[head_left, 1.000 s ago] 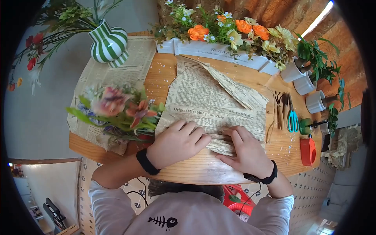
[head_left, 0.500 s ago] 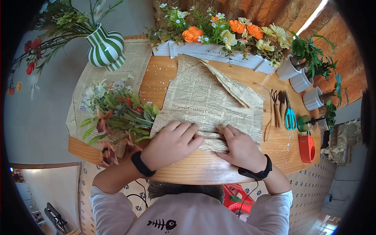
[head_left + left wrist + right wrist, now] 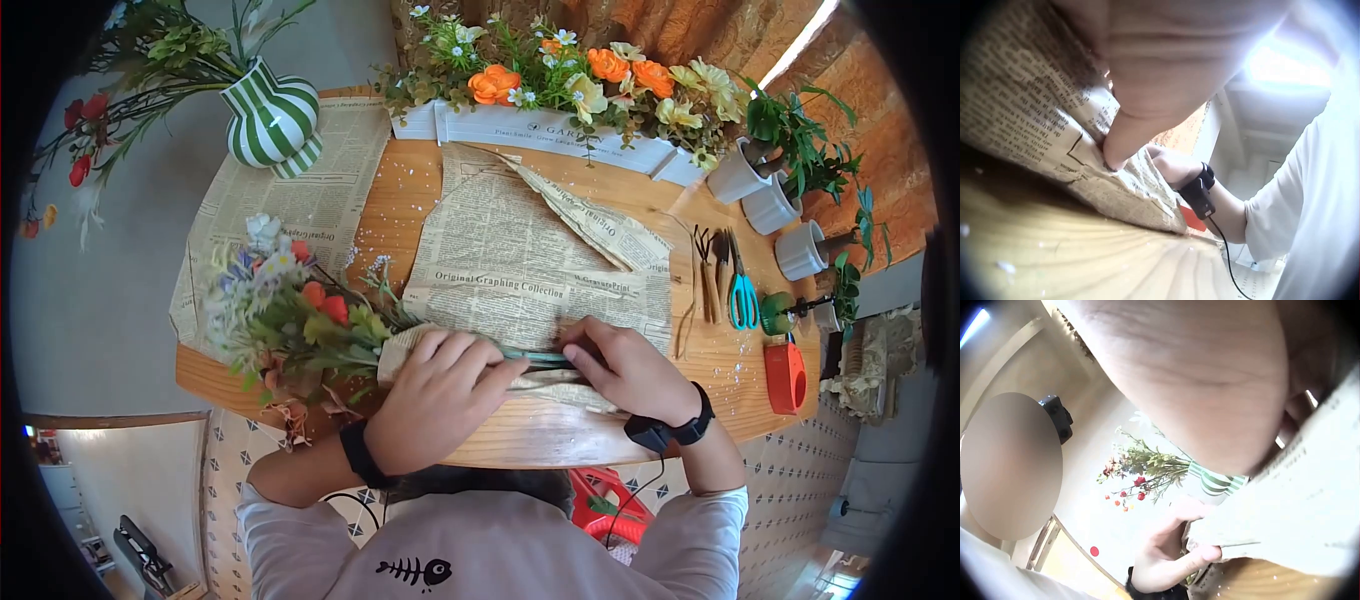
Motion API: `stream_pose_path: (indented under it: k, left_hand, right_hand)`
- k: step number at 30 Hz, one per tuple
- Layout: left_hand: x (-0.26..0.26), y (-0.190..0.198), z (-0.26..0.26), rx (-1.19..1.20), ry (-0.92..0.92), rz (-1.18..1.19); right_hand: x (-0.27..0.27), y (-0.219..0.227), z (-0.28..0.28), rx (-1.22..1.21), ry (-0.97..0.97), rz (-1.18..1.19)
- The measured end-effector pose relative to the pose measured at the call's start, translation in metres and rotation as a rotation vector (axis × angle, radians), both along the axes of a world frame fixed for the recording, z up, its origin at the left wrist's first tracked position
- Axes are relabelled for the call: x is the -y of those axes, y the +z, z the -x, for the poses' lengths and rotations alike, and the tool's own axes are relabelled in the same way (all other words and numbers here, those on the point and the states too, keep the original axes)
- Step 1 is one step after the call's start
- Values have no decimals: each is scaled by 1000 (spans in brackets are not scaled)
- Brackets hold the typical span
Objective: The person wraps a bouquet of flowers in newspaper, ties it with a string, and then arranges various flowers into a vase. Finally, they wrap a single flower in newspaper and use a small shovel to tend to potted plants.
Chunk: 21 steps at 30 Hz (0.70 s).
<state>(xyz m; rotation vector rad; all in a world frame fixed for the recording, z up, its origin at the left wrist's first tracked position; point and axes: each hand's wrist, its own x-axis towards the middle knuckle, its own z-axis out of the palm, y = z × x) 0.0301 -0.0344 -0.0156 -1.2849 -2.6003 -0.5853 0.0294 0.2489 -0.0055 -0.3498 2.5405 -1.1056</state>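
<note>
A sheet of newsprint-patterned wrapping paper (image 3: 490, 240) lies on the table, its near edge folded up. The bouquet (image 3: 300, 310) of mixed artificial flowers lies at its left, blooms leftward. Green stems (image 3: 540, 359) show between the hands, along the fold. My left hand (image 3: 435, 400) grips the paper round the stems just below the blooms, its thumb pressing the near side, as the left wrist view also shows. Farther right, my right hand (image 3: 630, 372) has curled fingers and thumb at the folded paper by the stem ends; its fingertips are partly hidden.
A striped green-and-white vase (image 3: 270, 120) stands back left on another newsprint sheet (image 3: 330, 180). Behind is a white planter box (image 3: 560, 135) of flowers. On the right lie garden tools (image 3: 710, 270), blue-handled scissors (image 3: 742, 300), a red tape dispenser (image 3: 785, 378) and white pots (image 3: 800, 250).
The bouquet has turned over and settled at the paper's left edge. Its green stems now show between the hands, where folded paper covered them. The right hand has shifted slightly right.
</note>
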Motion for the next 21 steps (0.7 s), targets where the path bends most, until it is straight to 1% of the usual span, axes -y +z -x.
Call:
stream_pose_path:
  k: [2, 3, 4, 5, 6, 7, 8, 9, 10, 12, 14, 16, 18, 20, 21]
  left_hand:
    - [3, -7, -6, -17, -20, -9]
    - [4, -11, -9, -31, -40, -19]
    - [6, -14, -11, -24, -36, -20]
    - [8, -17, -12, -66, -66, -26]
    - [10, -18, -12, -109, -97, -31]
    - [12, -17, -11, -104, -95, -30]
    - [13, -15, -9, -93, -136, -15]
    - [15, -14, -5, -85, -176, -1]
    - [15, -15, -2, -85, -173, -1]
    - [17, -18, 7, -108, -249, -21]
    - [19, -15, 19, -110, -266, -3]
    - [21, -13, 24, -110, -277, 14]
    - [20, -12, 25, -159, -288, 42]
    - [18, -10, 21, -160, -274, 88]
    - [17, -14, 20, -172, -301, 73]
  right_hand:
    - [-1, 2, 0, 39, 64, 31]
    - [-1, 3, -1, 46, 66, 31]
    - [-1, 5, 0, 31, 117, 3]
    - [-2, 6, 2, 11, 169, -25]
    - [-2, 5, 5, 13, 171, -24]
    - [-2, 3, 6, 21, 186, -32]
    - [-1, 1, 6, 29, 201, -40]
    - [1, 2, 7, 30, 204, -39]
    - [4, 5, 8, 37, 213, -66]
    - [10, 10, 9, 42, 228, -90]
    - [16, 16, 10, 58, 239, -170]
    - [19, 12, 12, 46, 238, -161]
    - [21, 6, 14, 30, 239, -151]
    - [24, 2, 16, 100, 145, -95]
    - [26, 5, 17, 97, 158, -93]
